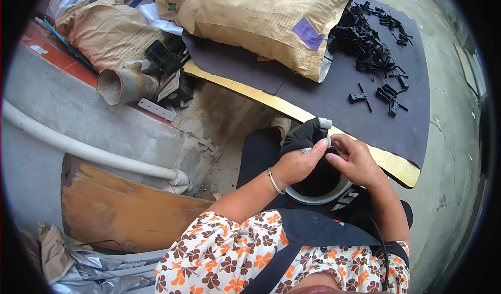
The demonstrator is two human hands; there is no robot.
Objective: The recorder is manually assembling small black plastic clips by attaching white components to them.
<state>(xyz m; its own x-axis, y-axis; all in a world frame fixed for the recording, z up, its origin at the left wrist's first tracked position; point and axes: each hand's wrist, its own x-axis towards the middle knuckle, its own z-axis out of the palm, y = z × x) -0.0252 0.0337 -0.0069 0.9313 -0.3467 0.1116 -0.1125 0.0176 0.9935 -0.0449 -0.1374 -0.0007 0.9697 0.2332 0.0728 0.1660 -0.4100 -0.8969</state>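
Left hand (298,165) and right hand (361,161) meet above bowl (319,200), fingers curled; closure and hold unclear. Likely fitting small part; next probably needs adding to black parts (365,41) beyond bowl.

Bulging brown paper sack (255,22) on flat dark-topped bench (334,106); small black plastic parts (362,43) heaped right of it. Round white-rimmed basin (313,200) before bench's near edge. Long white pipe (104,154) at left.

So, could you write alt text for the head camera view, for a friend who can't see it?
A person's left hand and right hand meet over a pale-rimmed round container; anything pinched between them is too small to identify. Beyond, a dark-topped table carries a large brown sack and many small black parts.
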